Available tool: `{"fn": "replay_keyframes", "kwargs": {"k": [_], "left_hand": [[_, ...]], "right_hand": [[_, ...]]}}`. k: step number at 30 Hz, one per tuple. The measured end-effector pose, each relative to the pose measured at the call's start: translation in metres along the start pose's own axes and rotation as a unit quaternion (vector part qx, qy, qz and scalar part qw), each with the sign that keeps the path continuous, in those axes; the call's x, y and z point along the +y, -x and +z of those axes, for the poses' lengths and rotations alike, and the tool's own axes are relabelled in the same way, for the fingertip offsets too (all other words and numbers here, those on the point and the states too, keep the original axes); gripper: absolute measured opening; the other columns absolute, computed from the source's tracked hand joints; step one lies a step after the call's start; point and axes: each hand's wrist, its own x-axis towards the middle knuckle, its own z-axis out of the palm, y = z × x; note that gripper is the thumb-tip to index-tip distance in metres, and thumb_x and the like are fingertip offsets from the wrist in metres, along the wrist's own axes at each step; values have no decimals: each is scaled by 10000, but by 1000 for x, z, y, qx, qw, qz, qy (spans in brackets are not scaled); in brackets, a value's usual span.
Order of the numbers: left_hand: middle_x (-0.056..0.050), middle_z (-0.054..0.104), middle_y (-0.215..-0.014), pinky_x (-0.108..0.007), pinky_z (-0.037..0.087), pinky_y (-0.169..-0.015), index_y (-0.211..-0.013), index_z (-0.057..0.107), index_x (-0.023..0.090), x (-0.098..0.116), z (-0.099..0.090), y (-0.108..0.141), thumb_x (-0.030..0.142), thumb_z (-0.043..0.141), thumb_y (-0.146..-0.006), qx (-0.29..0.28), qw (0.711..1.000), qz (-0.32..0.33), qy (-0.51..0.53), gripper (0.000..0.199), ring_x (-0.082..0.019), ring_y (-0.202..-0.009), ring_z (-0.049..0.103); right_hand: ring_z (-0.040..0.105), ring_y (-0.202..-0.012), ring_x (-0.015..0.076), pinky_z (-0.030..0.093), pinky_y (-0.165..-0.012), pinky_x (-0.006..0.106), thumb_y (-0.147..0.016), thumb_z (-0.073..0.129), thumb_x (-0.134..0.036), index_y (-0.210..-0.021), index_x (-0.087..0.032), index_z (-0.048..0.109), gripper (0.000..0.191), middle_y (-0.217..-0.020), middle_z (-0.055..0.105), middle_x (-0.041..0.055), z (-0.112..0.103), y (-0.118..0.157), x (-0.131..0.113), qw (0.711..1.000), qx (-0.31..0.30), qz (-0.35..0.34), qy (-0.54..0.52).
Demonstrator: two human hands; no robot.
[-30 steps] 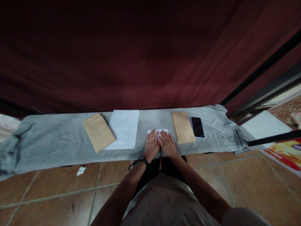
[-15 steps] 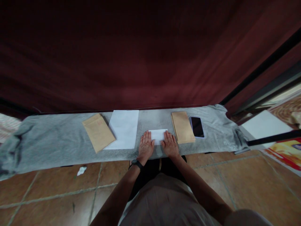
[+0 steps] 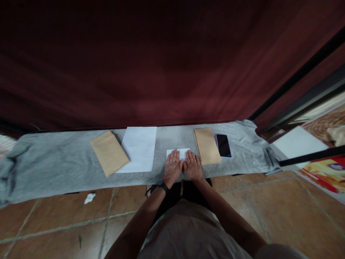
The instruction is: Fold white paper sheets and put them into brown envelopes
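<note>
A small white folded paper (image 3: 182, 154) lies flat near the front edge of the cloth-covered table. My left hand (image 3: 173, 167), with a dark band on its wrist, rests palm down on the paper, fingers stretched out. Beside it my right hand (image 3: 193, 166) presses flat over the paper's right part, fingers also extended. The two thumbs nearly meet, and the hands hide most of the paper's lower half. Just right of my right hand is a stack of brown envelopes (image 3: 207, 146). To the left lie white paper sheets (image 3: 140, 147), partly under other brown envelopes (image 3: 110, 154).
A phone (image 3: 223, 145) with a dark screen lies right of the envelope stack. Grey cloth (image 3: 61, 158) covers the long narrow table. A dark red curtain (image 3: 172, 72) hangs along its far edge. A white board (image 3: 299, 142) and a dark bar stand at the right.
My left hand has slid right over the paper, closer to my right hand, and now covers more of it. The whole view has shifted slightly.
</note>
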Motion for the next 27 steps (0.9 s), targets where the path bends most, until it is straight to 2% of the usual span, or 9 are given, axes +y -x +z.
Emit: {"fn": "replay_keyframes", "kwargs": {"k": [7,12,15,27], "left_hand": [[-137,329,-1628,-451,232,-1257,-1555,322,62,-8,-3,2,265,306,-1028,-6,1000,18,-9,565,-238,-1540,222],[-136,328,-1628,-444,234,-1256,-1556,319,54,-8,-1,1,227,290,-1024,-9,1000,21,-9,561,-239,-1541,218],[-128,335,-1626,-454,232,-1255,-1561,318,74,-9,1,2,219,295,-1017,-3,1000,24,-9,563,-233,-1539,229],[-122,331,-1628,-435,219,-1259,-1554,340,95,-37,-4,2,278,286,-1033,13,998,-45,-29,555,-221,-1533,250]], "right_hand": [[406,-1444,300,240,-1205,514,-1050,346,-308,-1493,-60,449,518,-1549,459,171,-5,-11,-4,1000,25,-9,-4],[418,-1441,256,272,-1203,479,-1038,373,-279,-1483,-122,481,484,-1522,506,141,-6,-29,-8,997,-10,-73,-14],[412,-1446,258,285,-1194,486,-1037,390,-293,-1499,-145,464,490,-1535,491,134,-4,-29,-7,996,-9,-86,1],[400,-1439,301,280,-1174,497,-1053,388,-368,-1537,-113,396,547,-1568,428,184,8,-15,-1,998,57,-26,26]]}}
